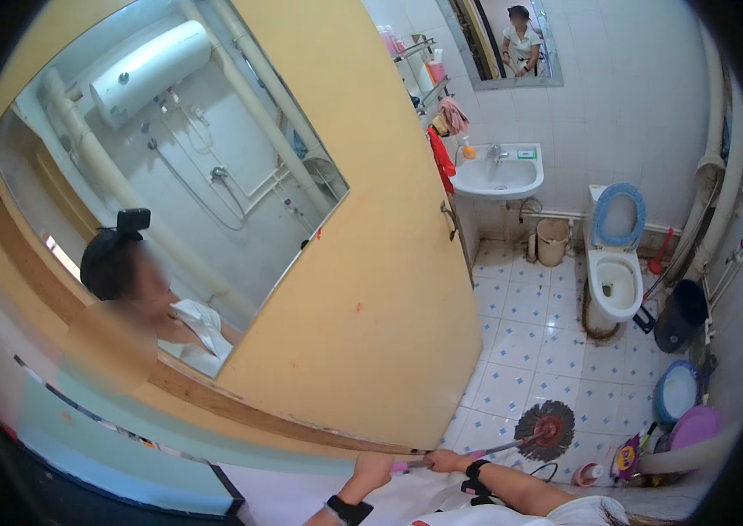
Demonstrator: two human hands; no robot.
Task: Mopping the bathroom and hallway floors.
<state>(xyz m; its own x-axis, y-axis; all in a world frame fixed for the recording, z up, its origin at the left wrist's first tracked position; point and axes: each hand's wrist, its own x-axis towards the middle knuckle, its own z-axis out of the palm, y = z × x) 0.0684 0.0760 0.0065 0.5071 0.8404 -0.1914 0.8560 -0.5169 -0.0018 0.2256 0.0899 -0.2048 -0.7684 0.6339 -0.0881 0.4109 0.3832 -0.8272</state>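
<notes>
Both my hands are closed round the handle of a mop (503, 447). My left hand (371, 472) grips its pink end at the bottom of the view. A little farther along, to the right, my right hand (448, 461) is wrapped round the same handle. From there the pole slants to the right and ends in a round, dark grey mop head (550, 430) with a reddish centre. Its strands lie spread on the white floor tiles (511, 386) with blue diamonds. Black bands circle both my wrists.
At the left stands a yellow door (389, 351) with a mirror (170, 167). Beyond are a washbasin (498, 180), a brown bucket (552, 243) and a toilet (615, 282). Along the right wall stand a dark bin (682, 317), basins (676, 393) and a purple bottle (625, 460).
</notes>
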